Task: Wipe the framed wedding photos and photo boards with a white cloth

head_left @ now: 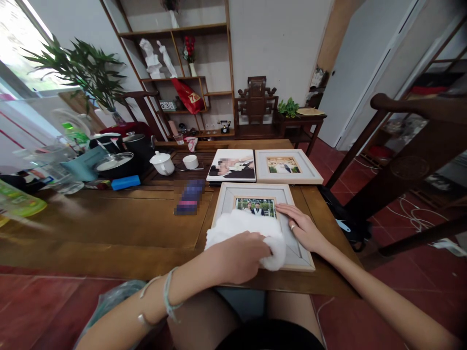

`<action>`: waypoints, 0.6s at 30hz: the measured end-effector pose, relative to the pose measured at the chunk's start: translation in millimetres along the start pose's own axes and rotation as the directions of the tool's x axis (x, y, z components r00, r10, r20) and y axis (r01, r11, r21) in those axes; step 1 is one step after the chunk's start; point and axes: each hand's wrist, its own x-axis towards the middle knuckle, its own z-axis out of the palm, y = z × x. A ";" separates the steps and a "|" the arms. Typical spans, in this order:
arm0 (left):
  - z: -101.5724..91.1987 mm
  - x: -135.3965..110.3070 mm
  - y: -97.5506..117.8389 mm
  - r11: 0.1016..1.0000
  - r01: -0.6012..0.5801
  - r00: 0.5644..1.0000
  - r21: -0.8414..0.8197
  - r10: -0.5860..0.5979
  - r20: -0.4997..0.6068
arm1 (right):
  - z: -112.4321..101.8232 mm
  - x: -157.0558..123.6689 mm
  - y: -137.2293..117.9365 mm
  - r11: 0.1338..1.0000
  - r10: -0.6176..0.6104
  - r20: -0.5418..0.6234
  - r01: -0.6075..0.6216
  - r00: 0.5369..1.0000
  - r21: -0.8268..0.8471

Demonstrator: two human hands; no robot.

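A pale wooden picture frame (297, 250) with a wedding photo (257, 206) lies flat near the table's front edge. My left hand (242, 255) is closed around a bunched white fluffy cloth (244, 226), which rests over the frame's lower part and hides the photo's lower edge. With fingers stretched out, my right hand (301, 226) lies on the right side of the same frame, wearing a ring. Behind it sit a second framed photo (310, 167) and, left of that, a white photo album or panel (233, 160) with a dark picture.
On the wooden table (109, 218) a blurred phone-like object (189, 197) lies left of the frame. Farther left stand a white lidded teapot (161, 163), a cup (190, 161), a blue box (126, 183) and a yellow-green bottle (20, 199). A wooden chair (412, 160) stands at right.
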 end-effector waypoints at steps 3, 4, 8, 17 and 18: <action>-24.5 -25.8 -16.6 0.992 0.087 0.992 -0.092 -0.094 -0.083 | 0.0 -0.1 0.2 1.000 -0.007 0.003 0.007 1.000 -0.003; -31.7 -31.2 -26.7 0.982 0.167 0.972 -0.091 -0.180 -0.154 | 0.2 -0.2 0.4 1.000 -0.011 0.002 0.011 1.000 -0.004; -45.9 -34.7 -72.6 0.850 0.526 0.721 0.013 -0.437 -0.538 | 1.1 -0.4 1.0 1.000 -0.024 -0.006 0.024 1.000 0.001; 17.9 14.1 -99.9 0.884 0.425 0.870 0.195 -0.340 -0.357 | 0.4 -0.3 1.6 1.000 -0.019 0.007 0.019 1.000 -0.001; 24.3 19.8 -98.1 0.889 0.412 0.879 0.198 -0.331 -0.343 | 0.2 -0.3 1.6 1.000 -0.019 0.009 0.019 1.000 -0.001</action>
